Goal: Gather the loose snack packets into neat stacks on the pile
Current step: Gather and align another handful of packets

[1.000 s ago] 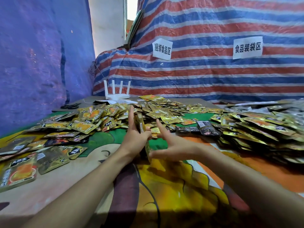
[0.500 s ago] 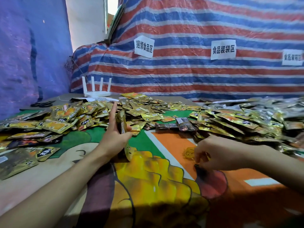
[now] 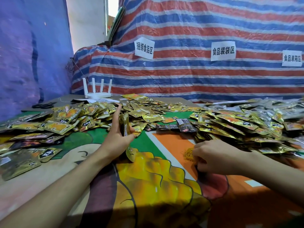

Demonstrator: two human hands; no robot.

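left hand (image 3: 117,139) holds a small upright stack of gold foil snack packets (image 3: 124,125), grip closed on it, thumb on the near side, fingers stretched up the far side; the stack's lower end stands on the table covered in a bright cartoon-print cloth (image 3: 148,186), just in front of the pile. right hand (image 3: 213,156) knuckles-up, fingers curled down onto a loose clump of thin yellow rubber bands (image 3: 188,153) on the orange patch of cloth; cannot tell whether the grip has pinched a band or is only touching. loose gold packets spread in a wide heap across the far table (image 3: 148,109), another sloping heap at right (image 3: 238,122), more scattered flat at left (image 3: 54,119). a few dark black packets (image 3: 182,125) lie between the heaps. white four-antenna router (image 3: 97,91) at the back, black scissors (image 3: 43,105) at far left. red-white-blue striped tarp (image 3: 197,79) behind, carrying white paper signs (image 3: 144,48).
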